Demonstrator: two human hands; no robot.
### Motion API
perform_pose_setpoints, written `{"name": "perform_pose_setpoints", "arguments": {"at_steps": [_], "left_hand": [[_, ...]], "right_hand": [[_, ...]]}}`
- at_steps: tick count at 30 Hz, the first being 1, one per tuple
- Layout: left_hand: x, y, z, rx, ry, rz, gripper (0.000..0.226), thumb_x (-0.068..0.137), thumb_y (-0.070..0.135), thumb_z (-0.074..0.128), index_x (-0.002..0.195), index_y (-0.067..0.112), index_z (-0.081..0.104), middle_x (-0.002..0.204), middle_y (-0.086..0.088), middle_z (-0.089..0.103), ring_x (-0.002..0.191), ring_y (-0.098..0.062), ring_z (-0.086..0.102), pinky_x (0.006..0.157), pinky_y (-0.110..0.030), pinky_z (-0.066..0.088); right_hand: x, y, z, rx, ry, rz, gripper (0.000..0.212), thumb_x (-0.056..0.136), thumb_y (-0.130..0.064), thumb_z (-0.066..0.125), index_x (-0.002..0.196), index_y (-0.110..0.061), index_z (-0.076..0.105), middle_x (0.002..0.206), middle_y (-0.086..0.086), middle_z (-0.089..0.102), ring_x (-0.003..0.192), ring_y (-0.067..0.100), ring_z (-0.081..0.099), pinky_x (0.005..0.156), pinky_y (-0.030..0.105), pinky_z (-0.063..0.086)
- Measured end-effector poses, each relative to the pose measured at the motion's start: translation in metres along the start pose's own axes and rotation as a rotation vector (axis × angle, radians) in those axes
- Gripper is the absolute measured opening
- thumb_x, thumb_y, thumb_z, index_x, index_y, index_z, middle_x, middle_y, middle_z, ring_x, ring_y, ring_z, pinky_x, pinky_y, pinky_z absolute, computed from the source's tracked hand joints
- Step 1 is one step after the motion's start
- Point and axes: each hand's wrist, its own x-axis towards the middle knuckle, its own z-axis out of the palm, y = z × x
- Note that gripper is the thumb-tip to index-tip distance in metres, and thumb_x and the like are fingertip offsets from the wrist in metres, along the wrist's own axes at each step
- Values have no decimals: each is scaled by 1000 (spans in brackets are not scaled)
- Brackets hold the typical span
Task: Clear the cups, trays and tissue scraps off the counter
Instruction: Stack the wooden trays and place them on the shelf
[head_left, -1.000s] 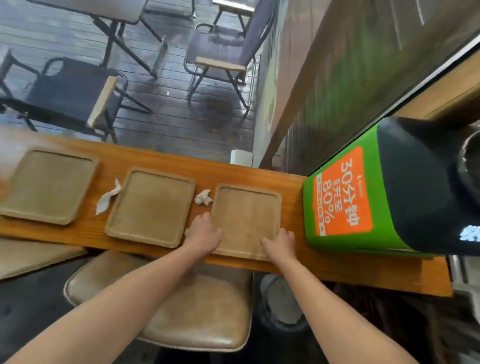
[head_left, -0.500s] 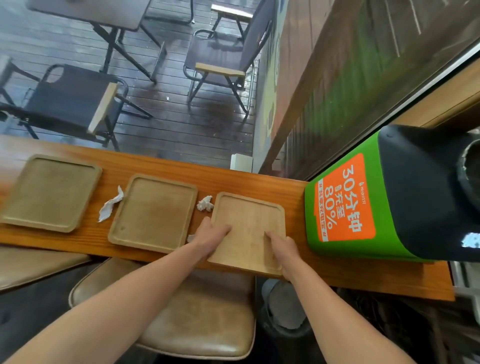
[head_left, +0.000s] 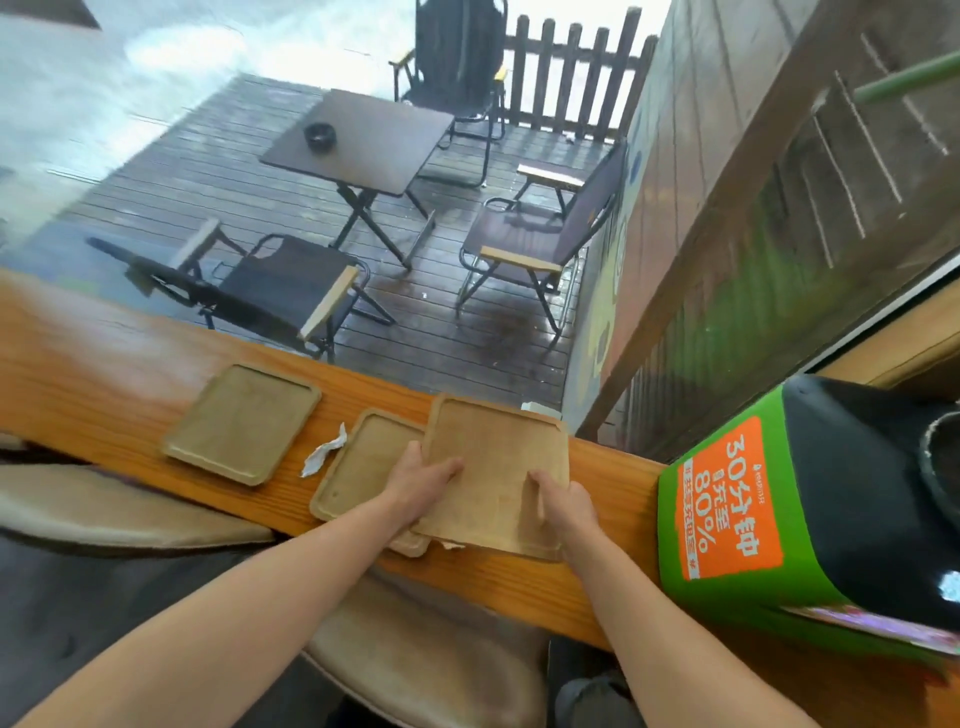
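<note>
The tray (head_left: 493, 457) is held at both side edges by the left grip (head_left: 423, 483) and right grip (head_left: 563, 501), long axis pointing away, partly overlapping a second tray (head_left: 358, 467) just left.

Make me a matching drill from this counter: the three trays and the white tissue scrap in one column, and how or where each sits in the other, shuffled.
Things
1. right tray
2. middle tray
3. left tray
4. tissue scrap

States
A. lies between two trays
B. gripped by the left hand and right hand
C. flat on the counter, nothing touching it
D. partly covered by another tray

Pairs: 1-B, 2-D, 3-C, 4-A
</note>
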Motion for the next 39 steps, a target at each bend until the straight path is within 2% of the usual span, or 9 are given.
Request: {"name": "perform_pose_setpoints", "arguments": {"at_steps": [8, 13, 16, 19, 23, 30, 34, 36, 39], "left_hand": [[-7, 10, -76, 13, 158, 46, 48, 89, 37, 68, 124, 13, 47, 115, -4, 57, 94, -19, 54, 73, -30, 43], [5, 0, -143, 12, 142, 66, 51, 88, 39, 69, 124, 12, 44, 122, -9, 56, 105, -26, 55, 94, -39, 46], [7, -16, -191, -24, 115, 44, 61, 90, 36, 68, 134, 8, 37, 131, -14, 53, 113, -31, 54, 101, -46, 46], [4, -36, -244, -29, 105, 28, 73, 89, 38, 68, 143, 6, 30, 137, -14, 49, 115, -29, 52, 100, -43, 45], [-1, -63, -316, 41, 166, 21, 78, 89, 43, 66, 148, 7, 29, 142, -13, 47, 123, -32, 49, 99, -39, 43], [6, -83, -395, -63, 171, 28, 54, 90, 32, 69, 131, 6, 46, 120, -12, 60, 107, -30, 59, 94, -47, 52], [26, -84, -412, -52, 143, 13, 50, 88, 35, 69, 126, 10, 48, 115, -9, 60, 104, -28, 60, 92, -46, 53], [40, -84, -415, -7, 136, -9, 48, 87, 38, 68, 122, 14, 47, 112, -6, 60, 100, -26, 60, 86, -43, 54], [63, -81, -415, 83, 134, -40, 45, 88, 39, 67, 119, 16, 44, 98, 2, 55, 83, -16, 56, 62, -30, 47]], "right_hand": [[-22, -49, 62, -51, -65, -128, 50, 86, -50, 63, 118, -13, 53, 102, 3, 62, 90, 23, 59, 76, 39, 47], [-39, -70, 121, -83, -63, -172, 59, 85, -52, 62, 126, -12, 51, 115, 8, 60, 102, 29, 58, 93, 47, 48], [-58, -70, 167, -110, -49, -158, 59, 85, -55, 61, 124, -12, 52, 111, 5, 59, 90, 24, 57, 78, 40, 50], [-79, -68, 218, -112, -53, -161, 53, 85, -54, 62, 118, -13, 52, 96, 0, 58, 78, 18, 55, 57, 32, 40], [-110, -67, 288, -133, -78, -169, 52, 84, -49, 65, 114, -8, 56, 96, 10, 65, 80, 27, 64, 61, 32, 48], [-137, -83, 361, -239, -116, -172, 56, 89, -50, 59, 126, -8, 49, 100, 8, 63, 77, 24, 65, 51, 28, 46], [-128, -93, 380, -262, -111, -150, 57, 92, -48, 58, 129, -6, 46, 107, 8, 58, 92, 28, 61, 75, 42, 55], [-119, -96, 387, -266, -102, -140, 57, 93, -47, 57, 130, -6, 45, 96, 2, 52, 88, 25, 59, 77, 42, 54], [-102, -101, 395, -339, -103, -119, 51, 95, -43, 54, 132, -7, 49, 87, -3, 48, 74, 15, 53, 56, 29, 43]]}}
